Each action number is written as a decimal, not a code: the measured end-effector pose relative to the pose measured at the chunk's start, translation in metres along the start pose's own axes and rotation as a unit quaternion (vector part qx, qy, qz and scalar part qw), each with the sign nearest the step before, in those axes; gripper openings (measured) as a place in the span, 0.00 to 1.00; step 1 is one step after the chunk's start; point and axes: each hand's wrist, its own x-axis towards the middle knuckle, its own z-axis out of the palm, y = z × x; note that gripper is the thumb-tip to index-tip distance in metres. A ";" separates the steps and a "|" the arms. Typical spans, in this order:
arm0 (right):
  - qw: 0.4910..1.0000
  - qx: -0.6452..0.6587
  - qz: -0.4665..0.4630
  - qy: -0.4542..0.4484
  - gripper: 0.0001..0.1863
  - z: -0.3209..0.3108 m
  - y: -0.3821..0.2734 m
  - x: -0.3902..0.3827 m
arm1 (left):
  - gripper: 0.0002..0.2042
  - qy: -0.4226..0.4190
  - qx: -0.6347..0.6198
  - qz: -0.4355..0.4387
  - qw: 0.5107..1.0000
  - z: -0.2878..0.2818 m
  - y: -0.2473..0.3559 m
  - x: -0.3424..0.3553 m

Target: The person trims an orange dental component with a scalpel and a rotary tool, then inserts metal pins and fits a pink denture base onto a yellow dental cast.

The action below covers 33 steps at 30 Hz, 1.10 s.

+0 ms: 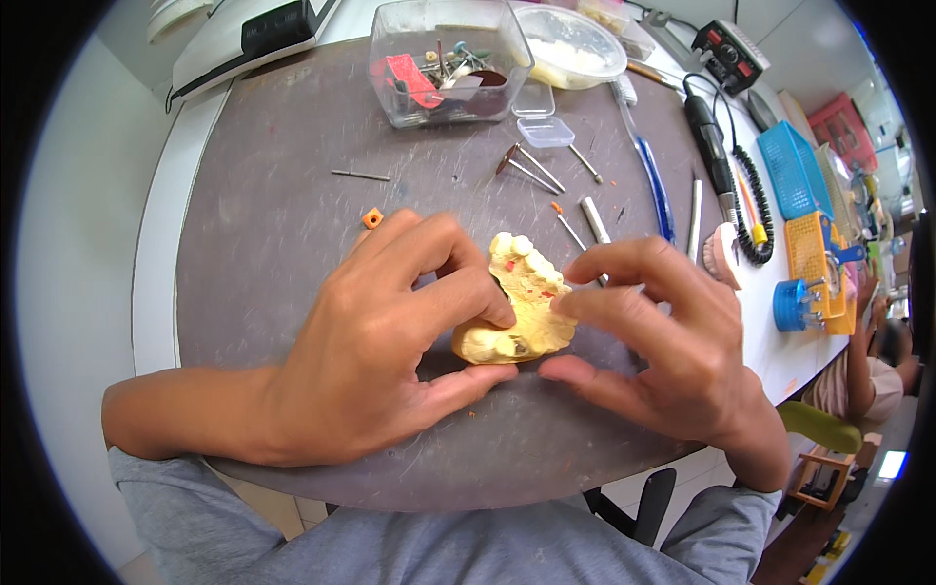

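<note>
The yellow tooth model (531, 317) is between the two hands, near the front of the tabletop (273, 195). The left hand (375, 327) is closed on it, with a pointer finger on top and the thumb at the bottom edge. The right hand (682, 341) is curled, with its thumb and fingers apart. Its fingertips touch the model's right side, and its thumb is close to the bottom edge. I cannot tell if this hand is squeezing.

A clear plastic box (429, 113) at the back holds a red piece and a jumble of small tools. Next to it, a round tub (606, 44) has white stuff in it. A tiny clear case (546, 132) lies open. On the right is a blue basket (788, 166), and a round blue holder (788, 307) has metal bits in it.

The fingers hide some of the yellow model. The right hand partly covers a pink and white tooth model (721, 253). The small things in the box are too mixed up to name.
</note>
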 end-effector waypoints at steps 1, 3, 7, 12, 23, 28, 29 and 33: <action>1.000 0.001 -0.009 -0.021 0.18 0.003 0.001 -0.003 | 0.18 -0.004 0.010 0.001 1.000 0.001 -0.001 -0.002; 1.000 -0.009 -0.027 -0.009 0.18 0.011 0.002 -0.006 | 0.19 -0.012 0.030 0.003 0.999 0.004 -0.003 -0.006; 0.999 0.001 -0.036 0.001 0.17 0.019 0.004 -0.007 | 0.19 -0.018 0.013 -0.014 1.000 0.007 -0.003 -0.006; 0.999 0.017 -0.027 0.010 0.16 0.021 0.001 -0.006 | 0.17 -0.010 -0.027 -0.010 1.000 0.008 -0.004 -0.009; 1.000 0.013 -0.016 0.004 0.17 0.019 0.000 -0.008 | 0.12 0.008 -0.042 0.023 0.999 0.010 -0.006 -0.005; 0.999 0.036 -0.017 0.012 0.18 0.022 0.002 -0.008 | 0.14 0.004 -0.048 0.034 0.998 0.006 -0.012 -0.010; 0.999 0.039 -0.019 0.014 0.18 0.021 0.002 -0.007 | 0.15 0.001 -0.050 0.037 0.998 0.005 -0.011 -0.008; 0.998 0.044 -0.028 0.031 0.19 0.020 0.005 -0.008 | 0.17 -0.013 -0.053 0.050 0.997 0.002 -0.014 -0.006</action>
